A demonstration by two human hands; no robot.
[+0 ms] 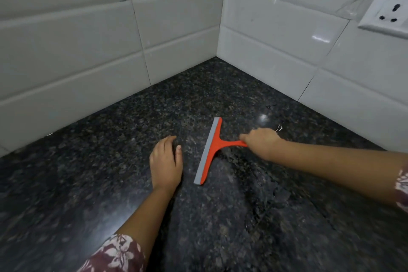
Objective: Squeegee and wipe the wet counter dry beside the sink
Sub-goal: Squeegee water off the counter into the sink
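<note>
**On the counter (110, 172), near the tiled corner: squeegee (209, 150) gripped, edge down**

Beside the corner where two tiled walls (77, 62) meet, the orange squeegee lies across dark speckled stone. Its long grey rubber strip (206, 154) faces the left hand.

- Right hand (260, 142): fingers curled round the far end of the handle (231, 144). Handle mostly hidden in the fist.
- Left hand (165, 161): holding nothing. Palm down on the stone just beside the strip, not touching it, fingers loosely bent.
- Wet streaks (242, 168) glint behind the squeegee, on the right-hand side. Stone on the left looks duller. Cannot tell how much is dry.
- Socket (388, 12) on the right wall, well above the counter.
- Sink and cloth not in view.

Handling, as judged:

- Squeegee looks like light, stiff plastic. One hand should manage it.
- The rubber edge is the only soft part. It likely needs even downward pressure to sit flat along its length.
- Best hold is the handle, close to the T-joint rather than at the tip. That should give more control over tilt.
- A wet handle may slip, and polished stone gives little friction.
- Nothing fragile nearby.
</note>
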